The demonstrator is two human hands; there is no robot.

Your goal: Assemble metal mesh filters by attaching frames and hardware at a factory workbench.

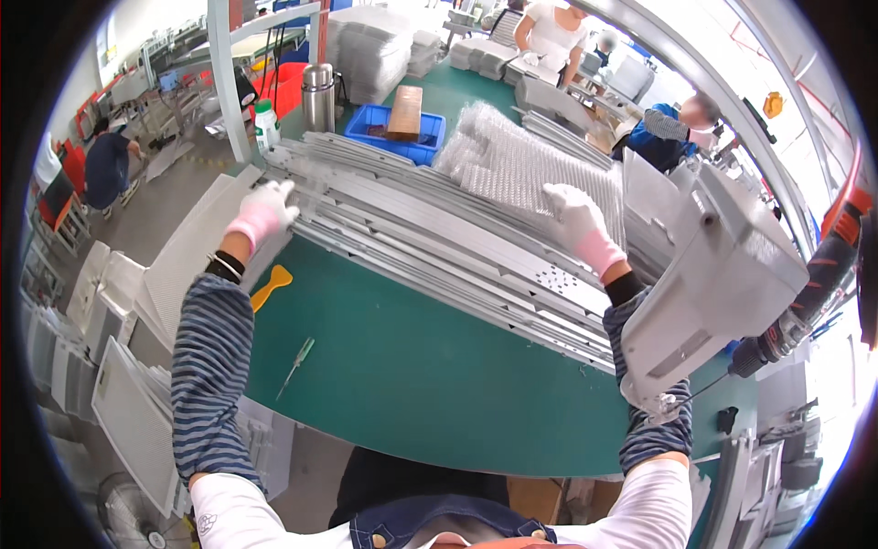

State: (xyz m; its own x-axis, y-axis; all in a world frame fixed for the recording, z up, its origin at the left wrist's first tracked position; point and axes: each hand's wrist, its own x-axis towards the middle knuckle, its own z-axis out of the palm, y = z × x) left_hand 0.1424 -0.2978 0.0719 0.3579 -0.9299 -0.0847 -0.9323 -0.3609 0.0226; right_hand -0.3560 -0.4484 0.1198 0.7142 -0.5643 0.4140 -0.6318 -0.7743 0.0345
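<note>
Both my hands wear white gloves with pink cuffs. My left hand (266, 212) is at the left end of a row of long silver-grey metal profiles (412, 215), its fingers curled together. What lies between those fingers is too blurred to tell. My right hand (579, 220) is farther right, over the back profiles and against the edge of a sheet of bubble wrap (512, 165). Its fingers are bent downward, and their tips and anything in them are hidden. The profiles lie side by side across the green table (402, 366), between my two hands.
On the table lie a screwdriver (295, 368) and a yellow scraper (272, 286). Behind the profiles stand a blue bin (430, 151) with a wooden block (405, 112), a steel flask (318, 99) and a bottle (266, 126). A grey housing and power drill (777, 339) hang at right.
</note>
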